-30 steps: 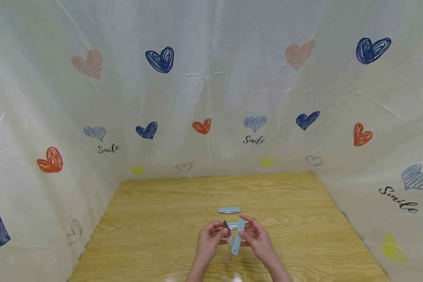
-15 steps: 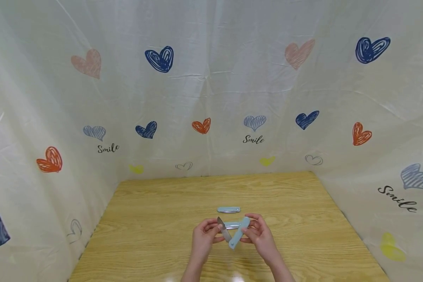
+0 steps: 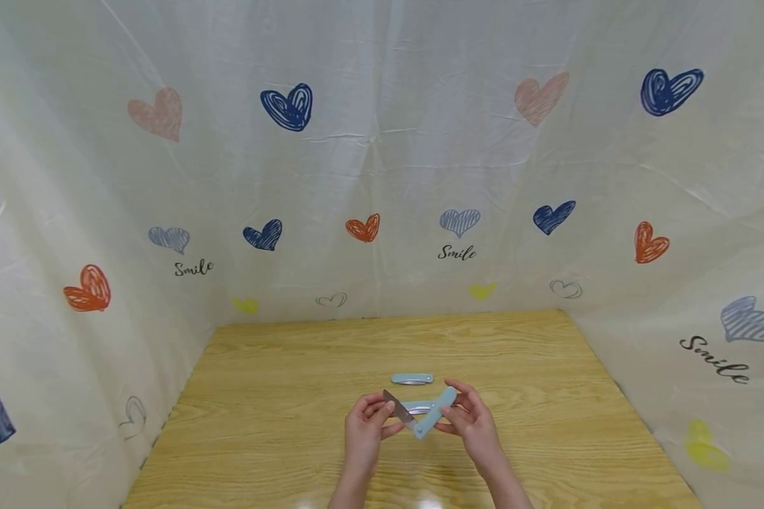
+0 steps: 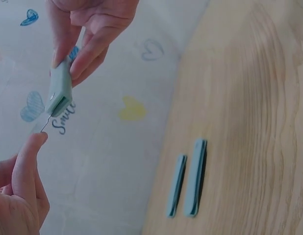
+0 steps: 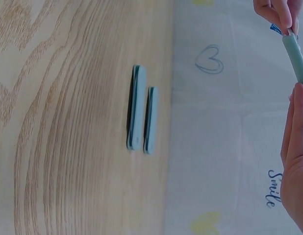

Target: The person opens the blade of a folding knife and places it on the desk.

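Note:
Both hands hold one half-unfolded pocket knife with a light blue handle (image 3: 436, 412) above the table. My left hand (image 3: 363, 433) pinches the steel blade (image 3: 398, 407) near its tip between thumb and fingers. On the other side, my right hand (image 3: 479, 429) grips the handle toward its far end. Blade and handle form a wide V in the head view, the pivot pointing toward me. Two more light blue folding knives lie folded on the table: the farther folded knife (image 3: 412, 379) and the nearer folded knife (image 4: 195, 178), which the held knife partly covers in the head view.
A wood-grain table (image 3: 280, 396) carries the folded knives, which lie side by side, roughly parallel. White curtains (image 3: 369, 155) printed with hearts and "Smile" surround the table at its back and sides.
The blade has swung farther from the handle, so the V is wider. My left hand has shifted slightly left and my right hand slightly right. The folded knives have stayed put.

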`<state>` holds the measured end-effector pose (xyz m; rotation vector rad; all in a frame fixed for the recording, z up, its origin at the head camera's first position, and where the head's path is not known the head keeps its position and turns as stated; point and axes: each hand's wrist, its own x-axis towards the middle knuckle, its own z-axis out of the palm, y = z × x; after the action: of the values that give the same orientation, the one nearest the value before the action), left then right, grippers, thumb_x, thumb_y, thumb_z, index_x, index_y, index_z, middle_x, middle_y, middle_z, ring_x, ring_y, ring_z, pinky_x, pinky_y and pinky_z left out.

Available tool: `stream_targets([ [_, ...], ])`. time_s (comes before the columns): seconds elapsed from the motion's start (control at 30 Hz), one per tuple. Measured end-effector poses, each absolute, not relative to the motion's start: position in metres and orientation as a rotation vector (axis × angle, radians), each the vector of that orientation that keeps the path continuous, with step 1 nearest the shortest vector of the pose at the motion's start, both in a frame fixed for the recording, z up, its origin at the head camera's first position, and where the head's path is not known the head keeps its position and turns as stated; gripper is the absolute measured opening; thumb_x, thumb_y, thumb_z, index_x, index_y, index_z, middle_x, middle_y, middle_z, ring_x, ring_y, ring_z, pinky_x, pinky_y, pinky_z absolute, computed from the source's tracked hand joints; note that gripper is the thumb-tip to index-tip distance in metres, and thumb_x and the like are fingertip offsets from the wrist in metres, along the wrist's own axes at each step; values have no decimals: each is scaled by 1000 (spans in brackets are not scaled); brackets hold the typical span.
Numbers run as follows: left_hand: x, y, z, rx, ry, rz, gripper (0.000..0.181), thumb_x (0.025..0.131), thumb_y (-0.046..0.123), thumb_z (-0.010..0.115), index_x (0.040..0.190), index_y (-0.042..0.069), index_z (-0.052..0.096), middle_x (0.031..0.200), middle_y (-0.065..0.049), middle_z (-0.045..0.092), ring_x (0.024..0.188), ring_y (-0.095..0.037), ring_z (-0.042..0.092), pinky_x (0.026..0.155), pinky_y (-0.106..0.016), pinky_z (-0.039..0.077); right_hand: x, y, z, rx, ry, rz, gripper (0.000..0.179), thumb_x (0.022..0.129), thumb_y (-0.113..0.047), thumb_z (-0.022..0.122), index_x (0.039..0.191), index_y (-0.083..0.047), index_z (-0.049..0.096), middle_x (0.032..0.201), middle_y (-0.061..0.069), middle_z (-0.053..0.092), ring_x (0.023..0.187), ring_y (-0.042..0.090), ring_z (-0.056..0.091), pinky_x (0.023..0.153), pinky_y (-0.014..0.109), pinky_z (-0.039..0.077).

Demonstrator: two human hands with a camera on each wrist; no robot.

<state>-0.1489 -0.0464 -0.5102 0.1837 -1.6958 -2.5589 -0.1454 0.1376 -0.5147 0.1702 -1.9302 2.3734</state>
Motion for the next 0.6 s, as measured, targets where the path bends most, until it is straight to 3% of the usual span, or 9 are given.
stream_targets([
  [0.17, -149, -44, -509, 255, -1611, -2550, 23, 91, -7, 60, 109, -17, 52, 85, -6, 58, 78, -16, 63, 66, -33, 62, -145, 138, -516, 175, -1867, 2398, 36, 91, 3, 62, 122, -15, 54, 98, 2, 57, 89, 11, 64, 73, 35, 61],
  [0.43, -147, -39, -505, 310, -1473, -2566, 10, 92, -6, 60, 101, -6, 57, 84, -5, 60, 77, -16, 63, 67, -35, 62, -143, 136, -513, 195, -1785, 2403, 35, 93, 4, 58, 122, -15, 53, 100, 1, 57, 89, 9, 62, 75, 34, 61],
  [0.6, -147, -37, -504, 361, -1425, -2558, 10, 93, -6, 59, 103, -6, 56, 86, -7, 59, 78, -16, 62, 69, -35, 62, -142, 134, -512, 147, -1736, 2423, 36, 93, 4, 58, 119, -21, 54, 99, 0, 57, 90, 9, 61, 77, 34, 61],
])
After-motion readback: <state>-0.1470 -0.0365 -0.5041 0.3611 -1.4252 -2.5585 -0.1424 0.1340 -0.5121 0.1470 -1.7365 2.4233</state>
